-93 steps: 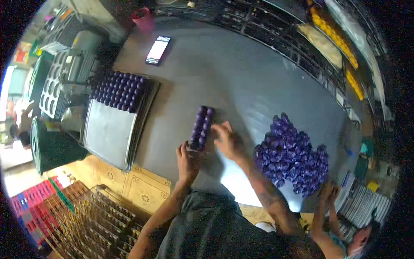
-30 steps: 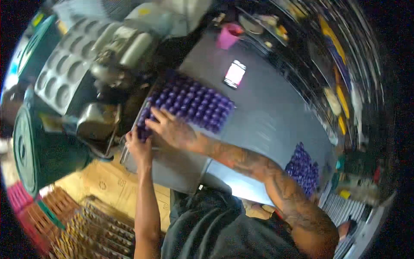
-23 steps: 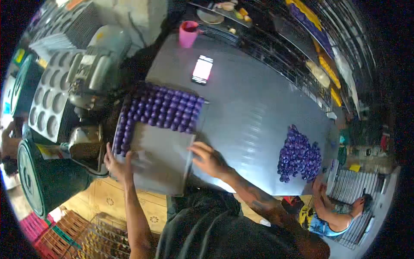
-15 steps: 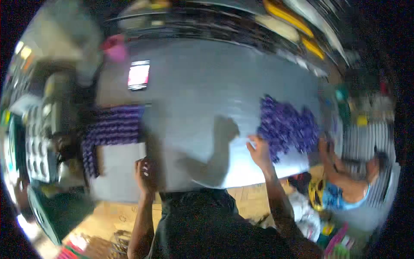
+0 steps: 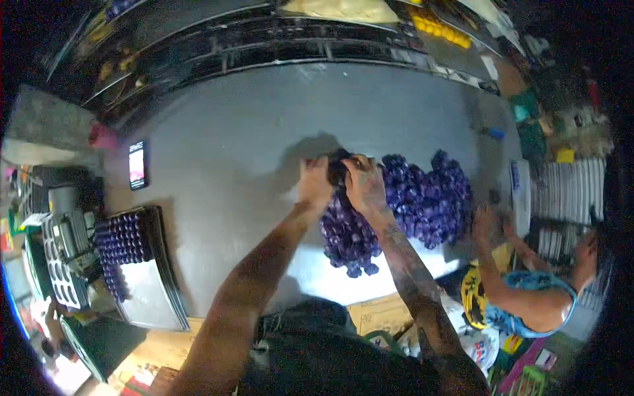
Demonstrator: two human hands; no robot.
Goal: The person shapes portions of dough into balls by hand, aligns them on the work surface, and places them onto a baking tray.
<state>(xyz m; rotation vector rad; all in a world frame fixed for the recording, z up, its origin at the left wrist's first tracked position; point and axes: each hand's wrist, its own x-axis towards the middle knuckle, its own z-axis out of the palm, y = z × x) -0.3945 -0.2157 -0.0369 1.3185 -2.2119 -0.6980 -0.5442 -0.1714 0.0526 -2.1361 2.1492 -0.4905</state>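
A heap of small, shiny purple wrapped pieces (image 5: pixel 429 198) lies on the grey table, and its near part spreads toward my body. My left hand (image 5: pixel 314 183) is at the heap's left edge with its fingers curled against dark purple pieces (image 5: pixel 339 165). Close beside it, my right hand (image 5: pixel 365 186) bends its fingers over the same pieces from the right. How many pieces each hand grips is hidden by the fingers. To the left, a tray (image 5: pixel 148 297) carries neat rows of similar purple pieces (image 5: pixel 124 239) on its far part.
A phone with a lit screen (image 5: pixel 137 165) lies at the table's left. A co-worker (image 5: pixel 528 297) sits at the right, arms near the table's edge. Stacked trays (image 5: pixel 566 191) stand beyond. Moulded trays (image 5: pixel 63 264) are at far left, and a rack (image 5: pixel 264 53) runs behind the table.
My view has turned and steadied. Both hands, apart before, have come together at the heap; the left moved over from the tray side. Some pieces now lie spread toward me.
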